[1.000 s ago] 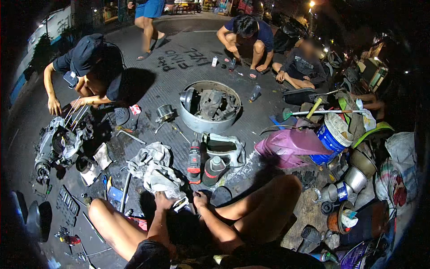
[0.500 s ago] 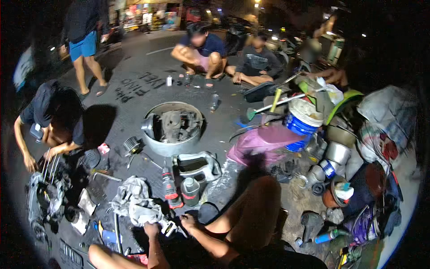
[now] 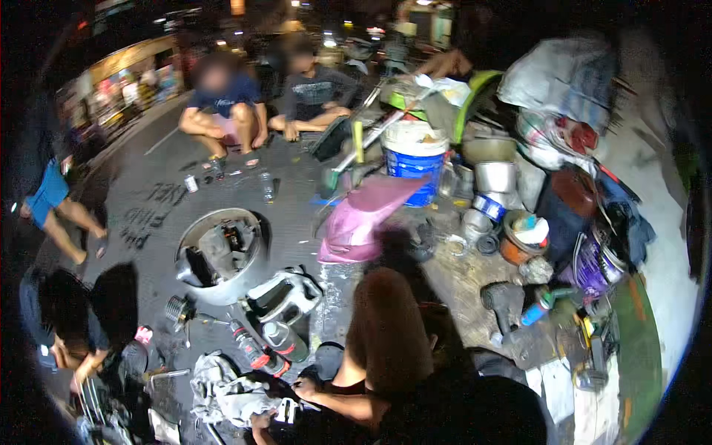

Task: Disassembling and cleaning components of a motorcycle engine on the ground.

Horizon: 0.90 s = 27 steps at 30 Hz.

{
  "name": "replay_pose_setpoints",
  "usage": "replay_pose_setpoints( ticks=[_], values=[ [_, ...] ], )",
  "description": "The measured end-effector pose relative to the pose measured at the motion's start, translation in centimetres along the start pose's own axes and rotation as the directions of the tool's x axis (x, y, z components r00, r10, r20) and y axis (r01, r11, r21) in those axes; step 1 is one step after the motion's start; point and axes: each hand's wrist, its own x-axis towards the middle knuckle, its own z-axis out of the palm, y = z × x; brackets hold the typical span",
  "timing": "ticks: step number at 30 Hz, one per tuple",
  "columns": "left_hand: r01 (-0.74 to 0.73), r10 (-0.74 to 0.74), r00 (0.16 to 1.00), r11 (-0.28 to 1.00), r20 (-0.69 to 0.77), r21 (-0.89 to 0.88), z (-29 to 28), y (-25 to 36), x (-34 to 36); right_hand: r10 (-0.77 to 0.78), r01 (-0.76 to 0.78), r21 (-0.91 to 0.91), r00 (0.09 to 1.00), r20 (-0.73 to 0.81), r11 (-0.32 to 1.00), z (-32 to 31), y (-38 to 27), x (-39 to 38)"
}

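Note:
Low in the head view, my right hand [image 3: 304,390] is closed, with a thin light edge by its fingers. What it grips is too small to make out. My left hand [image 3: 261,421] is closed beside a small pale metal part [image 3: 286,410], which lies between my hands. Whether the left fingers hold this part is unclear. A crumpled grey rag [image 3: 222,389] lies just beyond my left hand. Past my right hand are a grey bottle [image 3: 285,340], a black-and-red bottle [image 3: 248,345] and a cut-open plastic jug [image 3: 285,297].
A round metal basin [image 3: 228,288] holds dark parts. Beyond my knee lies a pink panel [image 3: 363,222], with a blue bucket [image 3: 417,174] behind. Pots, bags and tools crowd the right. A person [image 3: 70,319] works at left; others squat, sit or stand farther off.
The view has swung right, so the scene sits farther left and more of the clutter at right shows. My hands stay close together by the pale metal part.

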Motion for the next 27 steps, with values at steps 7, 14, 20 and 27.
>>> replay_pose_setpoints(
  ticks=[7, 14, 20, 27],
  values=[
    [0.114, -0.122, 0.956, 0.993, -0.266, -0.042, -0.5, -7.6, -1.0, -0.083, 0.07, 0.106, 0.989, 0.125, 0.992, -0.1, -1.9, -1.6],
    [0.036, -0.007, 0.96, 0.995, -0.279, 0.098, 0.4, -5.0, -1.1, -0.094, 0.107, -0.081, 0.984, 0.152, 0.991, 0.9, 0.0, -0.5],
    [0.169, -0.093, 0.9, 0.975, -0.426, 0.145, 0.8, -6.9, -4.1, -0.077, 0.081, -0.006, 0.969, 0.235, 0.997, 1.8, -1.4, -2.1],
    [0.238, -0.127, 0.851, 0.958, -0.51, 0.16, 1.5, 1.0, -1.6, 0.002, 0.011, -0.066, 0.983, 0.186, 0.998, 0.8, -1.6, -1.8]
  ],
)
